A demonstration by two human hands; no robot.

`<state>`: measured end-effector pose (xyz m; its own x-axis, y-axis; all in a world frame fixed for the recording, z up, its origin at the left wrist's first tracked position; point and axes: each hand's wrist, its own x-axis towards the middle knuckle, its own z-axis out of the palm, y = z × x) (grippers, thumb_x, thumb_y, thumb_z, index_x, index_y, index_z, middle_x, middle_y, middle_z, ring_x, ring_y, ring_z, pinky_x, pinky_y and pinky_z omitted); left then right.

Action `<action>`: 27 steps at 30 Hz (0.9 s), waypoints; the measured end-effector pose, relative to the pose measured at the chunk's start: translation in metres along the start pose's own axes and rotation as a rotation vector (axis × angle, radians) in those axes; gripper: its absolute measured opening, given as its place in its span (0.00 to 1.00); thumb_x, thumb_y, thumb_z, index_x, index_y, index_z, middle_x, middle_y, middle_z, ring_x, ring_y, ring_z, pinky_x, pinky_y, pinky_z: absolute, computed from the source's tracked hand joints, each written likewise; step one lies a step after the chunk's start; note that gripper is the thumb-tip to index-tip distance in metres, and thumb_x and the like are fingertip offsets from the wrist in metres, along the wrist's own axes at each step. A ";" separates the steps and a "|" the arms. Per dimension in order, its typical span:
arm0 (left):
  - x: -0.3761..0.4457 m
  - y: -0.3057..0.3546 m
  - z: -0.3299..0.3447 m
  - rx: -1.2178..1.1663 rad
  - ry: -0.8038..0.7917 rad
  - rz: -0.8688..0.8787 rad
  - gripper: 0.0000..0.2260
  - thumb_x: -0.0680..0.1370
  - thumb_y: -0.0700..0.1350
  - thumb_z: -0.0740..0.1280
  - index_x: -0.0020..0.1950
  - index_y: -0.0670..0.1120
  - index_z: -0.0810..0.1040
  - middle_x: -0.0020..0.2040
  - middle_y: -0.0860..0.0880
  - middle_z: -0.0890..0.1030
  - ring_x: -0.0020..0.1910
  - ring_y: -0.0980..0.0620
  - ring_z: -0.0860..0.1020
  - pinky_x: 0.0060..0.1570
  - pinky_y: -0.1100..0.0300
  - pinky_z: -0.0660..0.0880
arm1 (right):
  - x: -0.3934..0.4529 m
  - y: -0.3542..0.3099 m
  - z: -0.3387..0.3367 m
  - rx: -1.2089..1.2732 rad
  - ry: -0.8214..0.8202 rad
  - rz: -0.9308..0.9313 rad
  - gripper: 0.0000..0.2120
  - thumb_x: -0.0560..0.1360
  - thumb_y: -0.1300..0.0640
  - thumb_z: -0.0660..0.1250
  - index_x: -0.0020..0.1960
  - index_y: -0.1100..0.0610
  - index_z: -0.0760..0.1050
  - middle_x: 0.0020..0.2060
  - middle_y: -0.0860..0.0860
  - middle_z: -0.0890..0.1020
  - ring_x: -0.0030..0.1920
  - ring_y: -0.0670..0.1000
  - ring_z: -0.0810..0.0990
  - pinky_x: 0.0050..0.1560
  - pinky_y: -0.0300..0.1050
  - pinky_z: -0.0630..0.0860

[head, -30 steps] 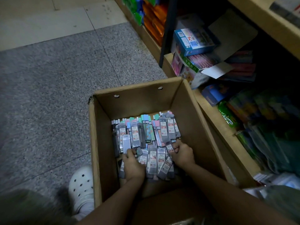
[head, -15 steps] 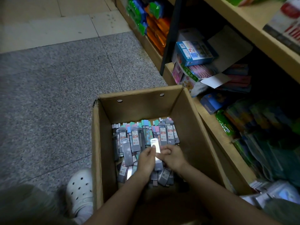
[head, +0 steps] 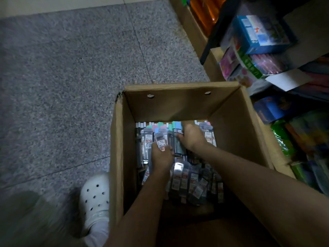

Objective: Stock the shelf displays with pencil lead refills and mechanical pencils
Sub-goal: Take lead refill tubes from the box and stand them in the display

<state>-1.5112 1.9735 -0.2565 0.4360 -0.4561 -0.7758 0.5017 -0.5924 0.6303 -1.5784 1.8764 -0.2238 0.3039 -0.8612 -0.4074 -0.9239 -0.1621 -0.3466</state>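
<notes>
A speckled grey stone floor [head: 71, 68] fills the view from nine to twelve o'clock, crossed by thin tile joints. At the centre an open cardboard box [head: 117, 157] is set on it, with two punched holes seen in the far wall. The bottom of the box is covered by lead refill packs [head: 194, 180], grey cases with red-and-white labels, lying loose at six o'clock and stood in a tighter row toward twelve o'clock, where pastel caps in blue, green and pink are shown. The label print is too small and blurred to be read beyond large digits.

One refill pack [head: 161, 140] is held upright by the left hand [head: 161, 158], the fingers being curled round its lower half; its base is hidden behind the hand. The right hand [head: 191, 138] is laid over the far row at about one o'clock, fingers bent down among the packs; whether anything is pinched cannot be told, since the fingertips are hidden.

At three o'clock low wooden shelves [head: 194, 32] are seen, dark and cut off by the frame, with a blue carton [head: 263, 36] stacked on pink and green boxes; the goods below are murky. At seven o'clock a white perforated clog [head: 95, 195] is seen beside the box.
</notes>
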 end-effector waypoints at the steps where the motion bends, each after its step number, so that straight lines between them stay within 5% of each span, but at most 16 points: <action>1: 0.003 -0.001 -0.001 0.000 0.027 0.021 0.15 0.80 0.40 0.61 0.67 0.41 0.65 0.41 0.39 0.76 0.32 0.49 0.74 0.27 0.59 0.70 | 0.004 -0.004 0.006 -0.023 0.026 0.036 0.15 0.78 0.53 0.67 0.60 0.60 0.75 0.56 0.60 0.80 0.57 0.60 0.78 0.53 0.47 0.74; 6: 0.011 -0.010 -0.007 0.046 0.187 0.101 0.14 0.78 0.41 0.65 0.62 0.39 0.71 0.54 0.33 0.79 0.52 0.33 0.80 0.53 0.37 0.77 | 0.010 -0.014 0.024 0.027 0.101 0.129 0.17 0.75 0.50 0.71 0.57 0.61 0.77 0.51 0.58 0.82 0.52 0.58 0.80 0.44 0.43 0.71; 8: 0.010 -0.010 -0.005 0.035 0.132 0.097 0.14 0.80 0.42 0.63 0.63 0.37 0.69 0.53 0.33 0.79 0.50 0.33 0.79 0.50 0.39 0.79 | 0.008 -0.009 0.022 0.129 0.089 0.122 0.15 0.74 0.50 0.72 0.55 0.59 0.79 0.50 0.57 0.82 0.51 0.58 0.80 0.45 0.43 0.72; 11: -0.001 -0.002 0.000 -0.027 0.007 0.096 0.13 0.82 0.41 0.60 0.66 0.42 0.65 0.45 0.36 0.78 0.38 0.45 0.75 0.37 0.56 0.73 | 0.000 0.006 0.010 0.335 0.101 0.060 0.03 0.73 0.57 0.72 0.46 0.55 0.80 0.35 0.50 0.79 0.42 0.53 0.78 0.41 0.40 0.68; 13: -0.012 0.007 0.003 0.027 -0.048 0.132 0.17 0.82 0.41 0.59 0.71 0.46 0.61 0.45 0.40 0.78 0.37 0.49 0.74 0.36 0.58 0.71 | -0.012 0.016 -0.006 0.496 0.126 0.052 0.05 0.73 0.60 0.73 0.48 0.59 0.81 0.30 0.47 0.75 0.36 0.49 0.74 0.38 0.40 0.66; 18: -0.073 0.053 0.010 0.048 -0.405 0.311 0.31 0.78 0.32 0.63 0.73 0.58 0.57 0.56 0.47 0.78 0.49 0.52 0.79 0.53 0.53 0.78 | -0.063 0.035 -0.084 0.488 0.079 -0.036 0.03 0.74 0.59 0.73 0.48 0.56 0.82 0.34 0.51 0.78 0.37 0.46 0.73 0.40 0.41 0.70; 20: -0.105 0.077 0.018 0.045 -0.576 0.350 0.33 0.77 0.28 0.61 0.71 0.60 0.60 0.49 0.45 0.81 0.42 0.51 0.80 0.46 0.53 0.78 | -0.092 0.039 -0.134 0.412 0.058 -0.133 0.03 0.74 0.60 0.72 0.45 0.53 0.80 0.36 0.49 0.80 0.39 0.46 0.75 0.43 0.43 0.73; 24: -0.178 0.129 0.043 0.202 -0.800 0.522 0.34 0.75 0.24 0.58 0.71 0.56 0.61 0.42 0.44 0.78 0.33 0.52 0.77 0.34 0.59 0.77 | -0.164 0.042 -0.239 0.266 0.374 -0.201 0.08 0.71 0.56 0.75 0.44 0.51 0.76 0.33 0.42 0.79 0.33 0.37 0.75 0.38 0.31 0.71; 27: -0.234 0.161 0.065 0.303 -0.959 0.644 0.35 0.74 0.22 0.56 0.72 0.54 0.60 0.43 0.43 0.75 0.32 0.52 0.75 0.29 0.61 0.73 | -0.219 0.048 -0.295 0.354 0.588 -0.205 0.15 0.71 0.58 0.75 0.53 0.49 0.74 0.40 0.50 0.83 0.39 0.49 0.82 0.46 0.41 0.78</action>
<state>-1.5806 1.9418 0.0244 -0.2578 -0.9603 -0.1063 0.1423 -0.1466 0.9789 -1.7581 1.9145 0.0981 0.1956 -0.9634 0.1833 -0.7004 -0.2681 -0.6614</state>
